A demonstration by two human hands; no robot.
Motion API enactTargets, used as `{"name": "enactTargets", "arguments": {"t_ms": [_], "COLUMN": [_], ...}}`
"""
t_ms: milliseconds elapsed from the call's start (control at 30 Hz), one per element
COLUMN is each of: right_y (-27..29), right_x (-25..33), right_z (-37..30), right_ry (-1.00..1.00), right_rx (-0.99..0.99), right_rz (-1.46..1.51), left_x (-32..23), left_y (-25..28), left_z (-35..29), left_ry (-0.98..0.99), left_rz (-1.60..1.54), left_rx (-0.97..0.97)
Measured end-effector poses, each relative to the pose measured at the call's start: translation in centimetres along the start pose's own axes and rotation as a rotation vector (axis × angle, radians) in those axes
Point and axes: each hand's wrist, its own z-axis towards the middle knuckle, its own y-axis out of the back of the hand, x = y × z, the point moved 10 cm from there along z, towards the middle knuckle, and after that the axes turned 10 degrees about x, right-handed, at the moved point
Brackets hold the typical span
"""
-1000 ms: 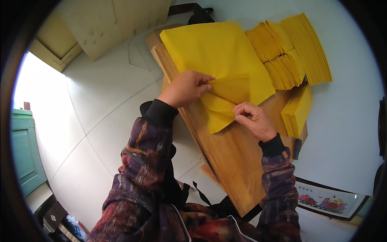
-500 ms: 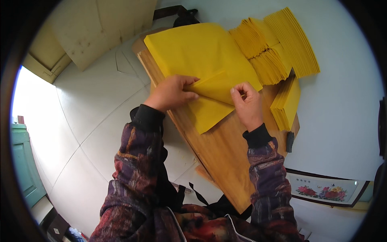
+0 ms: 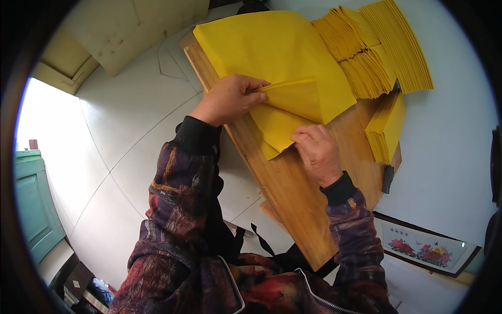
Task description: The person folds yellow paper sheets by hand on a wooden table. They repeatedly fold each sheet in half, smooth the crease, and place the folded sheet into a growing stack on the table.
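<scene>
A yellow paper sheet (image 3: pixel 295 99) lies partly folded over on itself, one flap raised with a crease toward the left. My left hand (image 3: pixel 230 98) pinches that flap at its left end between thumb and fingers. Lower down, my right hand (image 3: pixel 318 154) is closed on the near edge of the same sheet, its fingertips pressed together there. Beneath and beyond spreads a wide layer of yellow paper (image 3: pixel 261 47), which covers the far part of the wooden table (image 3: pixel 293 209).
Folded yellow paper bundles (image 3: pixel 400 44) are stacked at the far right, with a smaller bundle (image 3: pixel 386 128) nearer. A dark grey block (image 3: pixel 388 179) sits by the table's right edge. A framed flower picture (image 3: pixel 426 246) stands at lower right; a green cabinet door (image 3: pixel 36 204) is at left.
My right hand has moved down from the raised flap to the sheet's near edge and pinches it. The left hand keeps its hold on the flap. The view has shifted slightly.
</scene>
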Motion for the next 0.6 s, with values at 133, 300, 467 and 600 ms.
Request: {"name": "enactTargets", "arguments": {"t_ms": [133,300,467,600], "right_y": [0.0,-1.2,-2.0,-1.8], "right_x": [-1.8,-3.8,-5.0,-5.5], "right_z": [0.7,1.2,1.4,1.5], "right_ry": [-0.052,-0.164,-0.238,-0.271], "right_rx": [0.078,0.272,0.394,0.405], "right_rz": [0.226,0.487,0.679,0.695], "left_x": [0.2,-0.1,-0.2,-0.1], "left_y": [-0.2,-0.2,-0.2,-0.3], "left_z": [0.1,-0.1,-0.1,0.0], "left_ry": [0.024,0.021,0.008,0.013], "left_rz": [-0.027,-0.024,-0.052,-0.027], "left_rx": [0.026,0.034,0.037,0.049]}}
